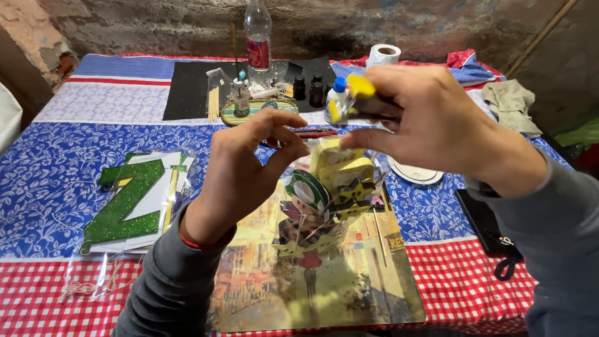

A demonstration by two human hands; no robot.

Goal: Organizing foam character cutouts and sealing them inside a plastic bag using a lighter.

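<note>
A: Grey sleeves at 6 o'clock, both hands raised over a printed picture mat [349, 293]. Left hand [240, 178], fingers pinched, grips the top of a clear plastic bag of yellow, green and black foam cut-outs [331, 187].

B: Right hand?

A: Right hand [437, 118] at 1 o'clock of the bag, closed around a small white glue bottle with blue cap [337, 100] and something yellow; fingertips also touch the bag's top.

B: Risks?

A: My judgement: the bag hangs from two light pinches, so a slip would spill cut-outs onto the mat. The crowded right hand could drop the bottle.

B: Surroundings?

A: Green glitter letter in a plastic sleeve [128, 203] at 9 o'clock, well apart; clear plastic bottle with red label [258, 37] at 12.
</note>
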